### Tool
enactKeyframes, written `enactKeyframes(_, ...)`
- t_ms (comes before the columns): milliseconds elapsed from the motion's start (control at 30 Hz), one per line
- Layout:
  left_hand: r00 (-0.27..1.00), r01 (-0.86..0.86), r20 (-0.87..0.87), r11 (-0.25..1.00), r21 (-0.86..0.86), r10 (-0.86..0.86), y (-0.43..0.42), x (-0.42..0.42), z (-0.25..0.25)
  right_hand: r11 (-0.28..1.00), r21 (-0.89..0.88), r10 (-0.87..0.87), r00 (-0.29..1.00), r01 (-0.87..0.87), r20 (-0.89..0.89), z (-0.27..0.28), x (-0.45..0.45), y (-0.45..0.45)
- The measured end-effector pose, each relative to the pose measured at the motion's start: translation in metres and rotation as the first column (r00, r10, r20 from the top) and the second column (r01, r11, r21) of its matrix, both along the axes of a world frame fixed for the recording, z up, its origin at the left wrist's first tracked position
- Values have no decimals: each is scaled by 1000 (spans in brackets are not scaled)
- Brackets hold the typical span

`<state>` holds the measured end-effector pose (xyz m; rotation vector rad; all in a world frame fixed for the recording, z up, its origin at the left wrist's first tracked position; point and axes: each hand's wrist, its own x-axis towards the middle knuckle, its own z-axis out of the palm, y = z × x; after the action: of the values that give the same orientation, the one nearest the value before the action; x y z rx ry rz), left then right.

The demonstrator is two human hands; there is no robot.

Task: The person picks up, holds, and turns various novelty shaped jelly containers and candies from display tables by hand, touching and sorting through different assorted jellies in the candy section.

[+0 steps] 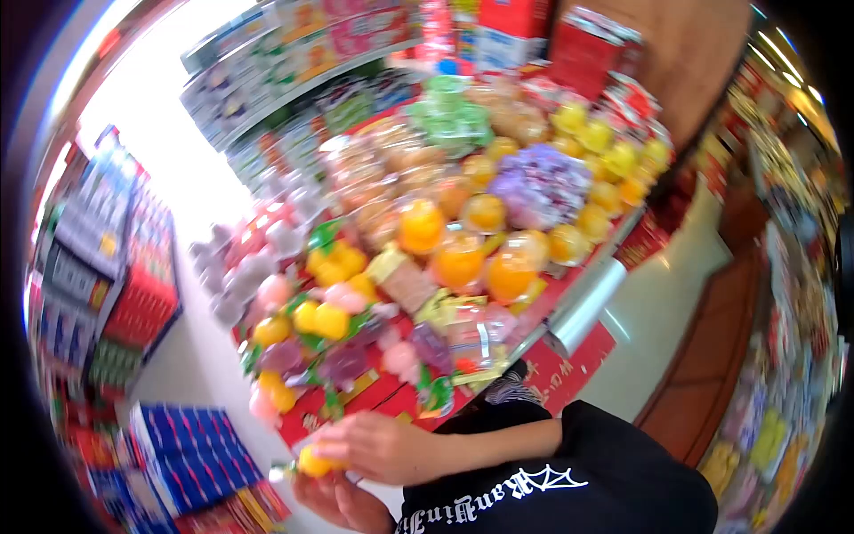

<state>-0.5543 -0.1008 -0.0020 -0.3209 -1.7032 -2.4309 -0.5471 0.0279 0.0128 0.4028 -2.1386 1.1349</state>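
- Both hands are close together at the low part of my head view, in front of the black shirt [623, 463]
- Right hand [387, 448] is holding the yellow fruit-shaped piece [313, 461], with its fingers bent over it
- Left hand [342, 500] is just under this piece; because of the blur, I cannot tell if it also grips
- Yellow fruit-shaped piece is just off the near corner of the red-covered desk [391, 400], its greenish tip pointing away from the fingers
- On the desk I see purple pieces [342, 363], a pink piece [400, 360] and, further, orange round packs [460, 260]
- Blue boxes [191, 449] stand stacked to the left of the hands in my view
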Motion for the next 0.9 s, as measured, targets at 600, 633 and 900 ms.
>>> enactKeyframes(600, 724, 623, -203, 751, -220, -660, 119, 70, -6, 801, -200, -505, 816, 565, 282, 19, 204, 68)
enactKeyframes(633, 712, 659, -161, 730, -185, -684, 126, 89, 0, 770, -205, -526, 783, 605, 333, 19, 219, 65)
enactKeyframes(900, 168, 918, -51, 175, -356, -985, 165, 243, 6, 306, -800, -480, 809, 517, 339, 1, 381, 41)
